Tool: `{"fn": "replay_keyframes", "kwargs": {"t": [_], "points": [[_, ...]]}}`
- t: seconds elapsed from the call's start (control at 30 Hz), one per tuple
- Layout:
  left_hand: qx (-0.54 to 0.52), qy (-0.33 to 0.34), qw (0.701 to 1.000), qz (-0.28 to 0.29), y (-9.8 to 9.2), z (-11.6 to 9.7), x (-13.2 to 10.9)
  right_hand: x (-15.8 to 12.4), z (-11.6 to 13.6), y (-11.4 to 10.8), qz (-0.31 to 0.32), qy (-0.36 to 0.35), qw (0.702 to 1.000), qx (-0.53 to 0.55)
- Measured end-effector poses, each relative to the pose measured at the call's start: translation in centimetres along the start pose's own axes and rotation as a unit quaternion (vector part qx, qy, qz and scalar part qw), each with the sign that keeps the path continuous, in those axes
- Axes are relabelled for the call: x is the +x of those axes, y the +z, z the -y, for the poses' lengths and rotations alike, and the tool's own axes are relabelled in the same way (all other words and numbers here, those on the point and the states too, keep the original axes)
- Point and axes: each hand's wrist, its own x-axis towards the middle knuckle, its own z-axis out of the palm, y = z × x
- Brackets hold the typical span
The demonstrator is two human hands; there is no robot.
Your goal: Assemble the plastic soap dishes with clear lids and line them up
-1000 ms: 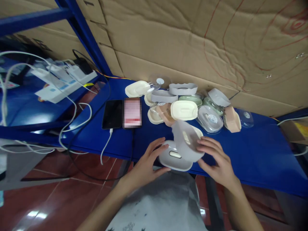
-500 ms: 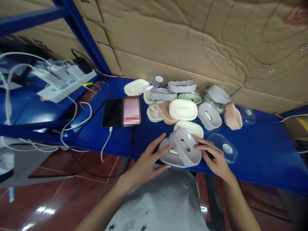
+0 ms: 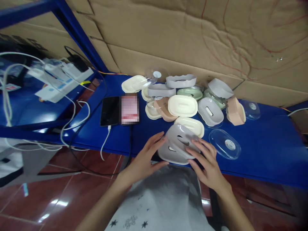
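Note:
Two grey plastic soap dish parts lie crossed at the front edge of the blue shelf. My left hand [image 3: 146,157] spans the left end of the lower grey soap dish [image 3: 174,157], fingers behind and thumb at the front. My right hand [image 3: 207,162] grips the upper grey soap dish [image 3: 176,131], a slotted piece resting tilted on the lower one. Its fingers lie over the right end, with the thumb near the front rim. Just behind is a cream dish [image 3: 196,126], partly covered. To the right a clear oval lid [image 3: 223,144] with a round sticker lies flat.
Several grey, cream, green and peach soap dish parts, such as a cream tray [image 3: 183,106], crowd the shelf's back. A black phone [image 3: 110,111] and a blurred-out device [image 3: 130,109] lie left with cables. A white power strip [image 3: 64,85] stands farther left. Cardboard [image 3: 156,41] backs the shelf.
My right hand has moved left and farther over the upper grey soap dish, its fingers now across its top. The upper dish has turned and shifted slightly left. My left hand stays at the lower one.

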Motion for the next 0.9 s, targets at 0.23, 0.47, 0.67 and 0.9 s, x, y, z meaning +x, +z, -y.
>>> {"fn": "replay_keyframes", "kwargs": {"t": [0.23,0.47,0.67,0.9], "points": [[-0.017,0.011,1.000,-0.022,-0.1,0.3,0.0,-0.4,0.4,0.2,0.040,-0.001,0.997,0.071],[0.009,0.059,0.996,-0.067,0.7,0.6,-0.1,0.1,1.4,0.8,0.033,-0.036,0.999,0.020],[0.026,0.074,0.995,-0.068,0.5,0.6,0.0,-0.2,1.5,1.3,0.014,-0.039,0.999,-0.022],[0.003,0.049,0.997,-0.056,0.6,0.5,0.0,0.3,1.8,1.5,-0.072,-0.005,0.993,0.089]]}}
